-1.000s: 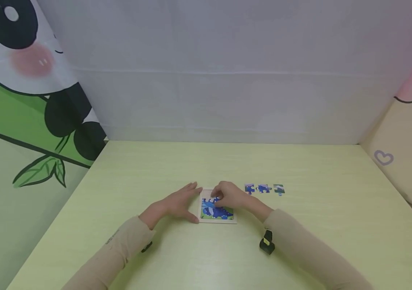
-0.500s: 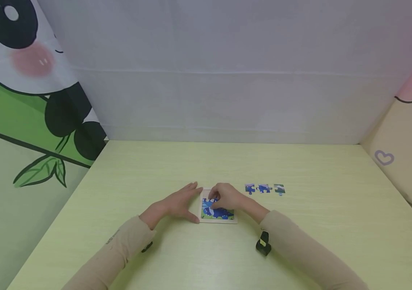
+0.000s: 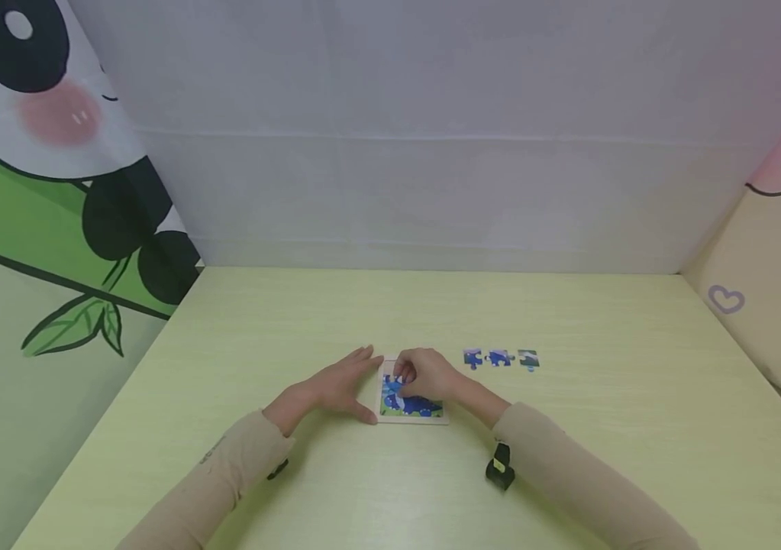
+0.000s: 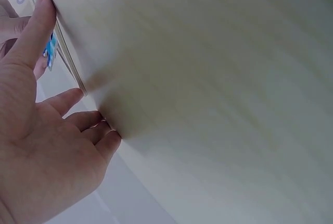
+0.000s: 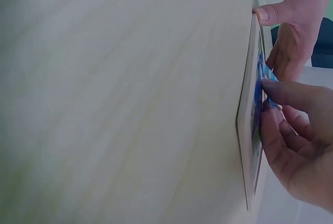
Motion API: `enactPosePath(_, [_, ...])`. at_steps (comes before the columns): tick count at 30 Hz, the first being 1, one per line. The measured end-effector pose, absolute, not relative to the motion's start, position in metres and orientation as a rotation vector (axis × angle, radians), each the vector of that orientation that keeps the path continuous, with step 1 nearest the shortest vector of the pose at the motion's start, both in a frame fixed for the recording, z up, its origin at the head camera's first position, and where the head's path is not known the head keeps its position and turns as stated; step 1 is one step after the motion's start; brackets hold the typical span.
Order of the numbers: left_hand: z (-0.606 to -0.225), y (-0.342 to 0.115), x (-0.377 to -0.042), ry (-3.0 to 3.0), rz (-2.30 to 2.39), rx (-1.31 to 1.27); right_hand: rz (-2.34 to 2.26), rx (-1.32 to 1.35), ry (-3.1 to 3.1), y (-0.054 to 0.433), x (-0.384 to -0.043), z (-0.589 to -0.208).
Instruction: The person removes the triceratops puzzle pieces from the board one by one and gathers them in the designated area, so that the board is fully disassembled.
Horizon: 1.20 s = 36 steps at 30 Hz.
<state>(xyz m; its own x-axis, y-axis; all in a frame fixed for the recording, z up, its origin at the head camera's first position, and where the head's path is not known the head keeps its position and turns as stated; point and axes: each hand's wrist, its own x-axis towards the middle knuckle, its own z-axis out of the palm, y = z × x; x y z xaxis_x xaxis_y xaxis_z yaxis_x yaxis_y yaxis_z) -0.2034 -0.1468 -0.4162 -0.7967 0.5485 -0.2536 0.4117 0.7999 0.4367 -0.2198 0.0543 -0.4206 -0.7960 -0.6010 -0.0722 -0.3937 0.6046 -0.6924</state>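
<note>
A small jigsaw tray (image 3: 424,421) with a pale border lies on the table, its lower part filled with a blue dinosaur picture. My left hand (image 3: 340,383) is spread along the tray's left side, thumb at the near corner and forefinger at the far one. Over the tray, my right hand (image 3: 434,374) pinches a blue puzzle piece (image 5: 270,74) between thumb and fingers. In the left wrist view, that puzzle piece (image 4: 50,53) stands tilted against the tray. The right fingers hide part of the picture.
Several things surround the tray: three loose puzzle pieces (image 3: 499,357) lie in a row to its right on the pale table (image 3: 294,305). A white wall sheet (image 3: 431,191) rises at the table's back edge. Printed side walls flank it.
My right hand has shifted slightly left over the tray with the puzzle piece, then stayed nearly still. The left hand and the loose pieces keep their places.
</note>
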Motion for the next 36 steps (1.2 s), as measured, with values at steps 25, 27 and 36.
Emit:
enactPosePath(25, [-0.417, -0.147, -0.203, 2.622, 0.497, 0.725, -1.316, -0.555, 2.286, 0.06, -0.225, -0.427])
enactPosePath(27, [-0.417, -0.147, -0.204, 2.621, 0.498, 0.727, -1.344, -0.532, 2.257, 0.061, -0.226, -0.427])
enactPosePath(36, [-0.417, -0.147, -0.204, 2.617, 0.495, 0.703, -1.342, -0.533, 2.252, 0.082, -0.228, -0.415])
